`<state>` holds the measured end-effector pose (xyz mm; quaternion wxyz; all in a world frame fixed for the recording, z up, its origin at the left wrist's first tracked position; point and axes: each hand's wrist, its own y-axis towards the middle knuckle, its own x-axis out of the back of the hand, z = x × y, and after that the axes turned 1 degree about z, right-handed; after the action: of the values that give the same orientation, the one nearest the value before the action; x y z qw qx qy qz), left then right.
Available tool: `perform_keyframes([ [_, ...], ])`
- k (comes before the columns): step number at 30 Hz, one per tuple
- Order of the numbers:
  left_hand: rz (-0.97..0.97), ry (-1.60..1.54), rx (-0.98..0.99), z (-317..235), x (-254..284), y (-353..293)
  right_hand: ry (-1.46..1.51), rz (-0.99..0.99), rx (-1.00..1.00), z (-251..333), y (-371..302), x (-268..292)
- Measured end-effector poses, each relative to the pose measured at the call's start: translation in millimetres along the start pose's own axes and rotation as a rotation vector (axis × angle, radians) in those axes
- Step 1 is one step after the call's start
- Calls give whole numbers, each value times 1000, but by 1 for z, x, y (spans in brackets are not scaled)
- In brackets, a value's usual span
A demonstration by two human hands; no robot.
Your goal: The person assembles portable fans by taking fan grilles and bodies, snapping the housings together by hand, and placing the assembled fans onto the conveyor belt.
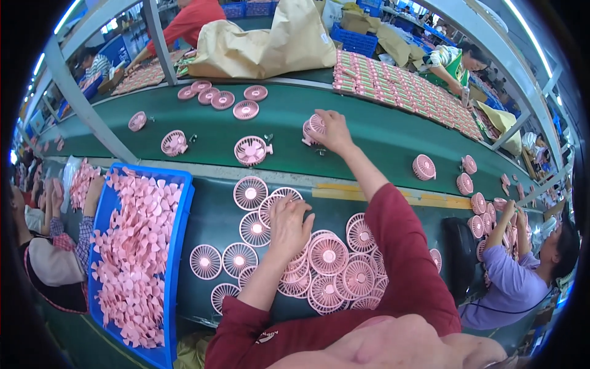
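Observation:
My right hand [334,132] reaches out over the green conveyor belt [209,126], its fingers closed on a round pink fan housing [316,125]. My left hand [289,226] lies over round pink fan grilles on the worktable, fingers stretched out and a little apart, with one grille [284,198] partly under the fingertips. More grilles [329,254] overlap in a pile between my forearms, and a few lie singly to the left. On the belt left of my right hand stands a pink fan [251,150] with its blades showing.
A blue bin [182,215] full of pink fan blades [138,246] stands at left. Pink covers [246,110] lie farther along the belt. Metal posts [158,40] rise beyond. Brown paper [261,49] and rows of pink-and-green parts [399,86] line the far side. Co-workers sit left and right.

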<state>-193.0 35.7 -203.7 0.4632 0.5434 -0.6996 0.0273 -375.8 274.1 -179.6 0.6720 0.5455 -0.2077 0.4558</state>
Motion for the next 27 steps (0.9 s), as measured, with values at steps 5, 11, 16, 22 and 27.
perform_keyframes([
  [5,1,6,-7,0,-3,1,-118,128,-171,-1,-5,-42],
  [11,-7,-47,10,-3,-1,8,-49,200,-124,-16,-5,-14],
  [16,-62,-254,150,11,9,11,510,405,-86,42,-36,25],
  [22,-230,-1459,531,14,28,22,510,327,326,135,-92,87],
  [27,-211,-1868,700,-9,45,24,247,156,587,166,-117,92],
])
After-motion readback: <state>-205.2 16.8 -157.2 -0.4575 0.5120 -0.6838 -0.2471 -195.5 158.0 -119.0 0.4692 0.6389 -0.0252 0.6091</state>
